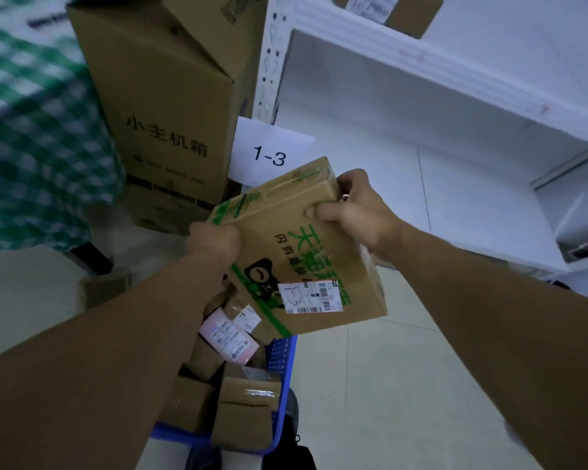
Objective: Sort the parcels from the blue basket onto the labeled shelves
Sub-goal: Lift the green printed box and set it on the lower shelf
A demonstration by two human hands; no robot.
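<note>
Below us, the basket (281, 356) holds more parcels (228, 334). Above it we grip the box (306, 252), left hand (214, 242) curled on its left edge, right hand (350, 212) pinching the far corner. Its long axis points at the 1-3 sign (269, 147); the shelf (370, 171) opens just right, carton (163, 106) crowding left.

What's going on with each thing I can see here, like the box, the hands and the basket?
Brown cardboard parcel with green tape: taped shut, tilted, held in both hands.
Left hand: grips the parcel's left edge.
Right hand: grips its far corner.
Blue plastic basket: holds several small cardboard parcels.
White paper sign reading 1-3: readable, facing the camera.
Tall brown cardboard box: upright, closed.
</note>
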